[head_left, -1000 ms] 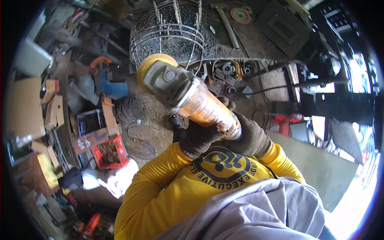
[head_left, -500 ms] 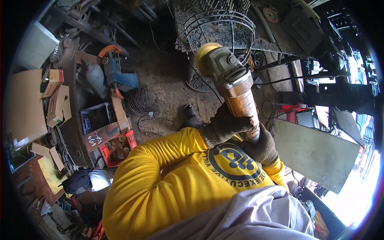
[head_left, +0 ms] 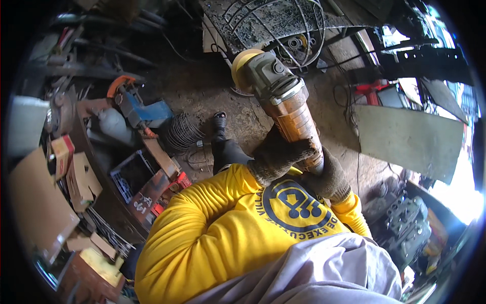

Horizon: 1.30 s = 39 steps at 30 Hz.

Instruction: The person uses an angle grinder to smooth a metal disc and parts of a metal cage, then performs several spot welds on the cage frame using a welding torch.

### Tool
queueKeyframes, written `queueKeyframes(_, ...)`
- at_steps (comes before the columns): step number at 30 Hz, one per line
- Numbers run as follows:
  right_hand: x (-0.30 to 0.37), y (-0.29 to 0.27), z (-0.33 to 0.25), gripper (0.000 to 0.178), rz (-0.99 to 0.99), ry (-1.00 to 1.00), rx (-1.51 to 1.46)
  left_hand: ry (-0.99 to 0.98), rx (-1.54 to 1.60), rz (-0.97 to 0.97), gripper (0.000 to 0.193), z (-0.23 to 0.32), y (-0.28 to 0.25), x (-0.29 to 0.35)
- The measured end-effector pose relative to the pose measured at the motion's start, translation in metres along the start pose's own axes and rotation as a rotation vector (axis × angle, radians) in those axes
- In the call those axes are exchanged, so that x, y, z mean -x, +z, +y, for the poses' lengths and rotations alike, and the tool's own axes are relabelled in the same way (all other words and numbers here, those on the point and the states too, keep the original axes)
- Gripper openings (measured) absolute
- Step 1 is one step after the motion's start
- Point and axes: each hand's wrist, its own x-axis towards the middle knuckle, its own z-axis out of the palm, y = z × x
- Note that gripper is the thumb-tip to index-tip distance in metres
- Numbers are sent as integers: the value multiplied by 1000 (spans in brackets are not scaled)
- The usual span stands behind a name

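While both gloved hands are clamped on a worn orange grinder (head_left: 295, 119), the left hand (head_left: 278, 154) wraps its body and the right hand (head_left: 331, 177) its rear end. Its yellow disc (head_left: 241, 67) points toward the near edge of the surface (head_left: 338, 21), where a wire frame (head_left: 274, 36) sits.

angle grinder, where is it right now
In the head view, the angle grinder is above and right of centre, held by the left grip and right grip, in front of the yellow shirt.
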Motion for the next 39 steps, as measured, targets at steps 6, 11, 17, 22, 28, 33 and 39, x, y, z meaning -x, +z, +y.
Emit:
queueKeyframes(6, -19, 45, -25, 76, 87, 119, -116, -113, -289, 10, 69, -5, -47, -11)
queueKeyframes(11, -23, 64, -35, 78, 125, 239, -127, -187, -30, -38, 75, 13, -60, -20)
queueKeyframes(17, -31, 59, -51, 78, 74, 379, -170, -240, 228, -84, 68, 21, -60, -33)
queueKeyframes(22, -33, 57, -53, 79, 118, 368, -141, -21, -269, -81, 77, 15, -59, -35)
queueKeyframes(28, -37, 55, -53, 78, 110, 419, -116, -48, -118, -90, 82, 4, -60, -42)
queueKeyframes(33, -39, 50, -59, 76, 100, 419, -83, -61, -161, -101, 84, 20, -62, -47)
queueKeyframes(39, -37, 46, -54, 77, 73, 438, -103, -55, -224, -67, 85, 27, -60, -46)
